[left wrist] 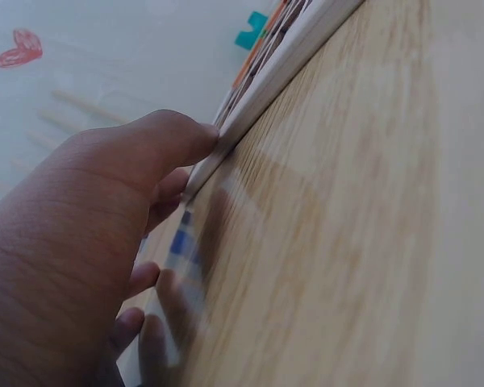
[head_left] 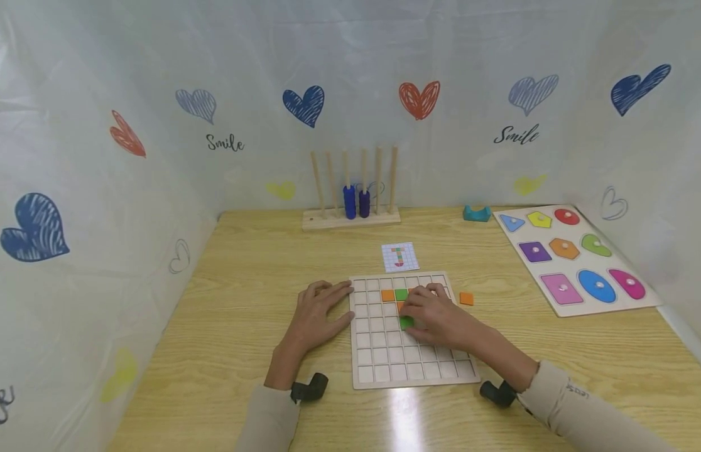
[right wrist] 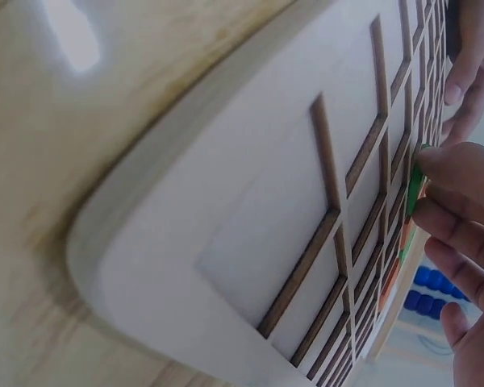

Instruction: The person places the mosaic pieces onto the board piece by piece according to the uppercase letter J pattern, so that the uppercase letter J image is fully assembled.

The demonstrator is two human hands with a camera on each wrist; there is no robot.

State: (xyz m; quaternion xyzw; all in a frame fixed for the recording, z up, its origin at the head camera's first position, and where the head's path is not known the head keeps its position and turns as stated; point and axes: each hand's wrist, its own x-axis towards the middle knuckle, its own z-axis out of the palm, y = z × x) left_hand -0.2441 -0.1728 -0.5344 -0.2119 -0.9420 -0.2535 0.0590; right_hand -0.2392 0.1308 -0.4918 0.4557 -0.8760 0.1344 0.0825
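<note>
A white grid board [head_left: 380, 356] lies on the table in front of me. My left hand [head_left: 316, 317] rests at its left side; in the left wrist view the thumb [left wrist: 173, 141] touches the board's edge, with the fingers loosely bent. Over the grid, my right hand [head_left: 443, 319] pinches a green tile [right wrist: 415, 185] between thumb and fingertips, at a cell in the middle column. Above it sit an orange tile [head_left: 387, 295], another green tile [head_left: 402, 294] and further orange tiles partly hidden by my right fingers.
A card [head_left: 401, 257] with a coloured J pattern lies behind the board. One loose orange tile [head_left: 466, 299] is to the right. Farther back stand a peg rack [head_left: 350, 220] with blue and purple beads, a teal block [head_left: 477, 214] and a shape puzzle [head_left: 565, 270].
</note>
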